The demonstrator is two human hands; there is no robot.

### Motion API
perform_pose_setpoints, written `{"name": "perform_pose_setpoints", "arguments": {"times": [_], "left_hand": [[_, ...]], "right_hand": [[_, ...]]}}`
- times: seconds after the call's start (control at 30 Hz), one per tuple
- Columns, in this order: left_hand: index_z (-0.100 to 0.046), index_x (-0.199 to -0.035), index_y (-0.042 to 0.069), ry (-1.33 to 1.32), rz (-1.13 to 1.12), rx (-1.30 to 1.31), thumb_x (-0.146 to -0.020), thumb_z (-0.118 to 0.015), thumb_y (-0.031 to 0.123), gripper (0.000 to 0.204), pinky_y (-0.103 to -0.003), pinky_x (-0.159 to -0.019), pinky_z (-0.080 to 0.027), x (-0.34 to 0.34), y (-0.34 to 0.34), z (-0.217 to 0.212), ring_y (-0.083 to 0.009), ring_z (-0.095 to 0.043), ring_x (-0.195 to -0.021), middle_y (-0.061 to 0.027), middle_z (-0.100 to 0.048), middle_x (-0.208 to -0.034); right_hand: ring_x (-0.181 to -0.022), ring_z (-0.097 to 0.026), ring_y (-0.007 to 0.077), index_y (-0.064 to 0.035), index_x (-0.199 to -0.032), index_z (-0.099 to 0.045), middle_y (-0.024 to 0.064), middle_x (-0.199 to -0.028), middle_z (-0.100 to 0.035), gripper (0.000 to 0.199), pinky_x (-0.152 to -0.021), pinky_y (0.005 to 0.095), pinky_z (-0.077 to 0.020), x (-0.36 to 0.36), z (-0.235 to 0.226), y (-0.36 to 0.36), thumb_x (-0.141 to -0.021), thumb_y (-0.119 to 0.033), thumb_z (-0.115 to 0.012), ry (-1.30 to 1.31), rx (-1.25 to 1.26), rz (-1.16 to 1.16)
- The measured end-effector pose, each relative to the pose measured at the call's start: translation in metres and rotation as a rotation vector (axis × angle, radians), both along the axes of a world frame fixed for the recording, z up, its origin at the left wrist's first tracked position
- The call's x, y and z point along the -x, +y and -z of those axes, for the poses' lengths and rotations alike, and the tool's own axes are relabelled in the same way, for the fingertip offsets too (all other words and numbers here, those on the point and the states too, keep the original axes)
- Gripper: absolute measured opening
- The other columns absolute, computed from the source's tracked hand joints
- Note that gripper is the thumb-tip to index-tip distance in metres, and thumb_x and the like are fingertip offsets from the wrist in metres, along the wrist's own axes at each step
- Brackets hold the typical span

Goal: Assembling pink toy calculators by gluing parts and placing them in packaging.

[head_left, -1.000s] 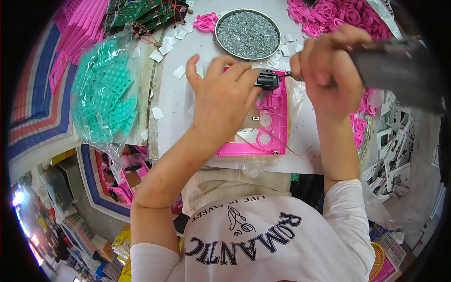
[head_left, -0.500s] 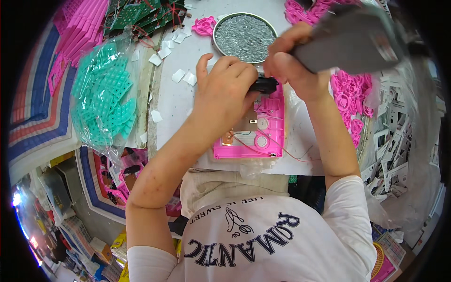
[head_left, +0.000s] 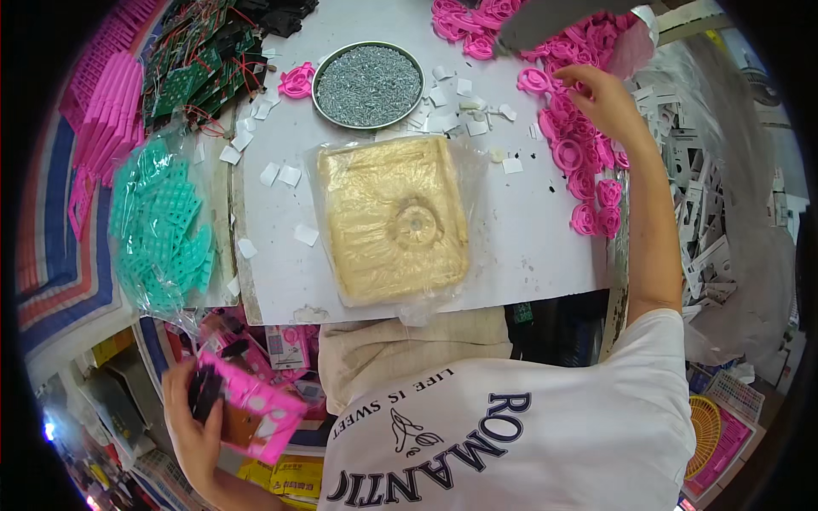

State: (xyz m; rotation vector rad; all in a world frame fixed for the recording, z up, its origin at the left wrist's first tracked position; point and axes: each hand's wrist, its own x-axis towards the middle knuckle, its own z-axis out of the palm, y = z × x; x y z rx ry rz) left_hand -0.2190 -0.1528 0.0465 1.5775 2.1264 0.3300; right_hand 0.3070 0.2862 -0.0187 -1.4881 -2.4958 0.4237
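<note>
At the lower left, my left hand [head_left: 194, 417] is closed on the edge of a pink plastic housing [head_left: 277, 410] with a black part at one end. It holds the housing tilted over a heap of similar pink housings [head_left: 290, 345] below the table edge. My right hand [head_left: 601, 102] is at the upper right, fingers apart and curved, beside a pink plastic ring piece [head_left: 535, 81] at the edge of a pile. Whether the fingertips touch that piece is hard to see. A dark grey tool [head_left: 554, 24], blurred and cut off by the top edge, hangs apart from my hands.
A yellowish plastic-wrapped pad [head_left: 358, 247] lies mid-table, with a round tin of small screws [head_left: 368, 85] beyond it. White paper bits [head_left: 305, 234] are scattered around. Left are bagged teal keypads [head_left: 162, 230] and green circuit boards [head_left: 183, 85]; right, white plastic parts [head_left: 703, 230].
The pink housing has left the pad and moved to the lower left in my left hand. My right hand has gone right to the ring pieces, and the grey tool is farther up.
</note>
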Motion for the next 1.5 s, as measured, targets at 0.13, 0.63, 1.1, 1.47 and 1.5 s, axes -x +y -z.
{"name": "perform_pose_setpoints", "arguments": {"times": [0.13,0.63,1.1,1.47,1.5], "left_hand": [[-0.051,-0.139,0.001,0.439,-0.055,0.291,-0.075,-0.075,0.010,0.069,-0.048,-0.109,-0.038,0.004,-0.057,0.015,-0.0433,-0.051,-0.125,-0.0221,-0.052,-0.137],[-0.056,-0.099,-0.002,-1.137,0.148,-0.080,-0.100,-0.062,0.019,0.021,-0.032,-0.060,-0.050,-0.206,0.172,0.089,-0.0199,-0.065,-0.062,-0.0106,-0.066,-0.074],[-0.061,-0.128,0.004,-0.128,0.587,-0.540,-0.085,-0.076,0.027,0.052,-0.048,-0.095,-0.045,-0.178,0.173,0.107,-0.0248,-0.058,-0.113,-0.0121,-0.060,-0.122],[-0.059,-0.135,0.001,-0.151,0.755,-0.235,-0.087,-0.069,0.038,0.062,-0.060,-0.114,-0.029,-0.162,0.159,0.094,-0.0300,-0.038,-0.143,-0.0172,-0.050,-0.146],[-0.058,-0.134,0.000,-0.361,0.808,-0.177,-0.087,-0.070,0.038,0.062,-0.056,-0.113,-0.032,-0.146,0.169,0.084,-0.0298,-0.042,-0.140,-0.0167,-0.052,-0.144]], "right_hand": [[-0.099,-0.065,0.0301,-0.0106,-0.124,-0.068,0.0143,-0.121,-0.062,0.046,-0.085,0.0365,-0.0521,-0.015,0.030,0.000,-0.081,0.005,-0.060,-0.090,-0.062,-0.242],[-0.061,-0.057,0.0072,-0.0008,-0.119,-0.063,0.0009,-0.086,-0.066,0.040,-0.049,0.0196,-0.0440,0.126,-0.009,-0.189,-0.081,-0.006,-0.077,0.750,0.625,-0.130],[-0.074,-0.057,0.0272,-0.0086,-0.079,-0.059,0.0049,-0.075,-0.058,0.018,-0.059,0.0385,-0.0486,0.156,0.042,-0.158,-0.079,-0.013,-0.077,0.142,-0.343,-0.414],[-0.083,-0.056,0.0349,-0.0066,-0.096,-0.067,0.0128,-0.088,-0.062,0.021,-0.072,0.0442,-0.0459,0.156,0.021,-0.178,-0.078,-0.012,-0.075,0.169,-0.081,-0.518],[-0.082,-0.054,0.0349,-0.0064,-0.096,-0.066,0.0128,-0.087,-0.062,0.021,-0.072,0.0444,-0.0454,0.157,0.023,-0.182,-0.077,-0.010,-0.075,0.150,-0.049,-0.523]]}}
